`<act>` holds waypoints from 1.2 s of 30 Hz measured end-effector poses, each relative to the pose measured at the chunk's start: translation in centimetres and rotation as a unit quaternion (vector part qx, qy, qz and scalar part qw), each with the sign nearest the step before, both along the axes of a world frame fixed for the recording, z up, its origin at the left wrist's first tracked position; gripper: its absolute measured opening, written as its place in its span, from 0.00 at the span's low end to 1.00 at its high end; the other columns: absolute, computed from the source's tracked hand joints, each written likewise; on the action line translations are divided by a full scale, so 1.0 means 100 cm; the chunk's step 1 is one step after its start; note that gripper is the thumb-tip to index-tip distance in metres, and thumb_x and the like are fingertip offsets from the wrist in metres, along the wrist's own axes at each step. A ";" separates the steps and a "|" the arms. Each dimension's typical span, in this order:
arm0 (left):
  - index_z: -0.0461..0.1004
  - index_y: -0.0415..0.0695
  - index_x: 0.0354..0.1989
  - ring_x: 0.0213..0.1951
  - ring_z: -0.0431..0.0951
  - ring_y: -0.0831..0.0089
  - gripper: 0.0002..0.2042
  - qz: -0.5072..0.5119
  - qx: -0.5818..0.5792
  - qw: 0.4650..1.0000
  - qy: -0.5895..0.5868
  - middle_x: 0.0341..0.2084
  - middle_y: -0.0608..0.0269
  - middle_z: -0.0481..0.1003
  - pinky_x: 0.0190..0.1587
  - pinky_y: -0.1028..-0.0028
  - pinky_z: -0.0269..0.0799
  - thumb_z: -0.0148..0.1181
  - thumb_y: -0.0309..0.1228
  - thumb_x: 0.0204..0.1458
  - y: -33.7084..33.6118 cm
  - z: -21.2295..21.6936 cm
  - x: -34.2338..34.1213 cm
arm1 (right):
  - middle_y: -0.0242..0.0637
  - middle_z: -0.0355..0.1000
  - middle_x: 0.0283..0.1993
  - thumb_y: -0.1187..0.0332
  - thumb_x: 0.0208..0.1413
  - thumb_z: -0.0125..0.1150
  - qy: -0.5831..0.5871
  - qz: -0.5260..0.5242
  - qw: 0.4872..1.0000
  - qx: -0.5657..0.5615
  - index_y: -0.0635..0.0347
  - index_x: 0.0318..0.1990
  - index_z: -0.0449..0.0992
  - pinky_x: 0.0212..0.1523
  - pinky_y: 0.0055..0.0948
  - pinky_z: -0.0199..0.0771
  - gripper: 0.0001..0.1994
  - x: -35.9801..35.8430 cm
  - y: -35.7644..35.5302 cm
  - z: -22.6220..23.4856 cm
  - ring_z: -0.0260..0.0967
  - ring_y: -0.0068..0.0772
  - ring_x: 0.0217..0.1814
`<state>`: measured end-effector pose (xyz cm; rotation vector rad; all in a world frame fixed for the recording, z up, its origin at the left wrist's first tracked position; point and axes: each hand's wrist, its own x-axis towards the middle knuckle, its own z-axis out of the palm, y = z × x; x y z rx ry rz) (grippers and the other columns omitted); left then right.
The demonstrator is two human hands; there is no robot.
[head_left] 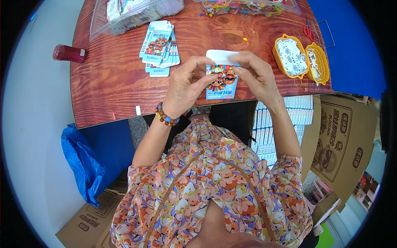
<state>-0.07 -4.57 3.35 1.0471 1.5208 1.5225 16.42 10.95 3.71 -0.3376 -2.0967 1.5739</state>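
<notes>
At the near edge of the reddish wooden table [107,91], we hold a small blue cartoon-printed carton [222,80] between our left hand [186,89] and right hand [256,76], fingers pinched on its white top flap. We judge the flap is being folded; tucking it calls for a steady squeeze.

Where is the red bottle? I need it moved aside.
In the head view, the red bottle lies on its side at the wooden table's far left edge, left of the stack of flat cartons.
</notes>
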 end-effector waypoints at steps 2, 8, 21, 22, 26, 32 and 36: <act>0.73 0.40 0.48 0.35 0.81 0.80 0.13 0.009 0.010 1.000 -0.003 0.36 0.62 0.79 0.37 0.80 0.77 0.65 0.22 0.54 0.000 -0.005 0.002 | 0.36 0.74 0.47 0.75 0.63 0.58 -0.001 0.005 0.998 -0.060 0.66 0.51 0.75 0.52 0.26 0.72 0.11 -0.002 -0.006 0.014 0.72 0.25 0.51; 0.73 0.39 0.49 0.36 0.81 0.79 0.14 0.019 0.048 0.997 -0.055 0.36 0.62 0.80 0.37 0.80 0.77 0.65 0.21 0.54 -0.001 -0.005 0.012 | 0.41 0.75 0.51 0.74 0.64 0.56 0.003 0.022 0.996 -0.091 0.67 0.50 0.75 0.53 0.26 0.73 0.10 -0.001 -0.001 0.009 0.72 0.24 0.52; 0.59 0.42 0.52 0.37 0.81 0.76 0.19 -0.003 0.043 0.998 -0.042 0.37 0.57 0.77 0.34 0.78 0.76 0.62 0.20 0.56 -0.006 -0.003 0.018 | 0.33 0.80 0.42 0.74 0.61 0.61 -0.142 0.053 0.981 -0.124 0.65 0.51 0.80 0.45 0.19 0.75 0.12 0.000 0.008 0.030 0.75 0.17 0.43; 0.59 0.42 0.52 0.37 0.81 0.76 0.19 -0.003 0.042 0.998 -0.043 0.37 0.57 0.77 0.34 0.78 0.76 0.62 0.20 0.56 -0.006 -0.004 0.018 | 0.33 0.80 0.42 0.74 0.61 0.61 -0.143 0.053 0.980 -0.125 0.65 0.51 0.80 0.45 0.19 0.75 0.12 0.000 0.008 0.032 0.75 0.17 0.43; 0.58 0.42 0.53 0.36 0.81 0.76 0.21 -0.015 0.019 0.999 -0.041 0.37 0.56 0.77 0.34 0.78 0.76 0.62 0.21 0.56 -0.006 -0.005 0.016 | 0.32 0.81 0.40 0.75 0.61 0.61 -0.157 0.048 0.984 -0.064 0.66 0.49 0.81 0.44 0.18 0.76 0.11 0.001 0.007 0.033 0.75 0.16 0.42; 0.59 0.41 0.53 0.35 0.81 0.75 0.21 0.001 0.005 0.999 -0.040 0.36 0.56 0.77 0.34 0.77 0.76 0.63 0.20 0.55 -0.003 -0.011 0.022 | 0.36 0.82 0.40 0.75 0.60 0.61 -0.192 0.054 0.979 0.047 0.65 0.48 0.81 0.43 0.21 0.77 0.10 0.004 0.009 0.033 0.77 0.19 0.42; 0.63 0.41 0.56 0.36 0.82 0.75 0.22 0.000 -0.002 0.999 -0.035 0.34 0.57 0.78 0.35 0.77 0.77 0.63 0.20 0.54 -0.003 -0.016 0.025 | 0.40 0.82 0.41 0.74 0.58 0.62 -0.179 0.096 0.964 0.172 0.64 0.48 0.81 0.42 0.25 0.79 0.11 0.003 0.011 0.039 0.80 0.28 0.41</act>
